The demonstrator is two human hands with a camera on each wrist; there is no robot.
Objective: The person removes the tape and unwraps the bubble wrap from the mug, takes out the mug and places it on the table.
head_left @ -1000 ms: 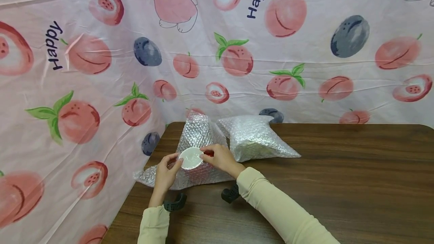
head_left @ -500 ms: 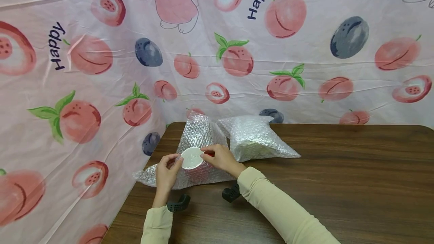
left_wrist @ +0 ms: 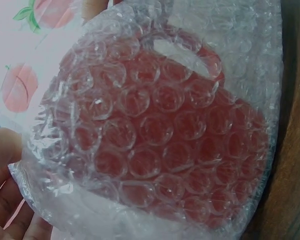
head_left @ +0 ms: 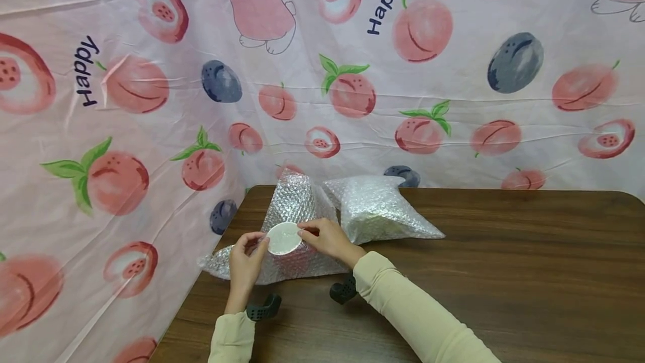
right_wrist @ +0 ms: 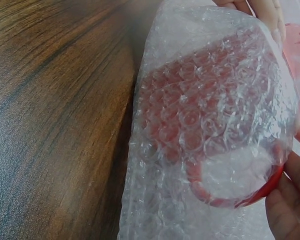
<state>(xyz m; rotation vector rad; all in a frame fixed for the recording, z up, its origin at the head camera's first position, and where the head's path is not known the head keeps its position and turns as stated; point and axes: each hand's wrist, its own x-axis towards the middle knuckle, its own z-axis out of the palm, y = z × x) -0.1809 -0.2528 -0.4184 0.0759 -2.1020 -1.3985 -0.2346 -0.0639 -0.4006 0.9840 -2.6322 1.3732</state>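
Observation:
A red mug (head_left: 284, 238) with a pale inside stands on bubble wrap, its round mouth towards the head camera. My left hand (head_left: 245, 265) pinches the left side of its rim, thumb in front. On the opposite side my right hand (head_left: 330, 240) grips the rim near the red handle (right_wrist: 217, 200). A sheet of bubble wrap (head_left: 290, 198) spreads behind and around the mug. Through the clear bubbles, the left wrist view shows the mug's red wall (left_wrist: 185, 132). In that view only part of the left hand (left_wrist: 10, 185) appears at the edge.
Right of the mug lies a second bubble-wrap bundle (head_left: 378, 212), something pale yellowish dimly visible inside. Brown wooden table (head_left: 504, 273) extends to the right. A fruit-print cloth (head_left: 282, 71) hangs along the back and left sides. Dark straps (head_left: 264, 308) sit at the wrists.
The head view has tilted slightly, so the scene sits a little lower. Both hands keep their hold on the mug's rim, with hardly any movement.

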